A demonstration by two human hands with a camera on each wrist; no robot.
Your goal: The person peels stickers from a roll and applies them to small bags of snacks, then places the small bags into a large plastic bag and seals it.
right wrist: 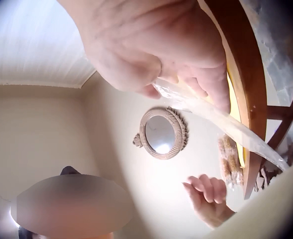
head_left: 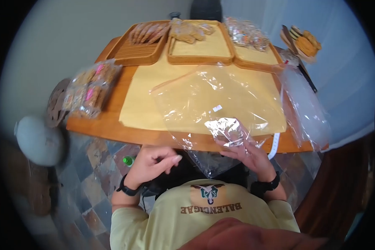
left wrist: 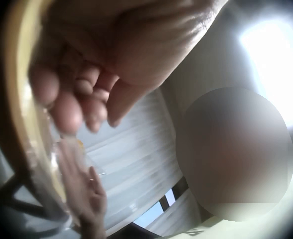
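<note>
A large clear plastic bag [head_left: 187,104] lies across the front of the yellow sheet, and its lower corner hangs past the table edge. My right hand [head_left: 248,154] is at the bag's near right side, fingers extended and overlapped by the shiny film. In the right wrist view, the film [right wrist: 206,112] runs beside the fingers of that hand [right wrist: 161,50]. My left hand [head_left: 156,164] is in front of the table edge, left of the bag's corner, with loosely bent fingers and nothing in it. The left wrist view shows these bent fingers [left wrist: 66,112] close up.
Three tan trays line the back: the left tray [head_left: 131,58], middle tray [head_left: 200,60] and right tray [head_left: 258,64], each with wrapped goods. Packed snacks [head_left: 89,89] lie at the table's left edge. More clear plastic [head_left: 306,108] lies at the right, near a white strap [head_left: 273,146].
</note>
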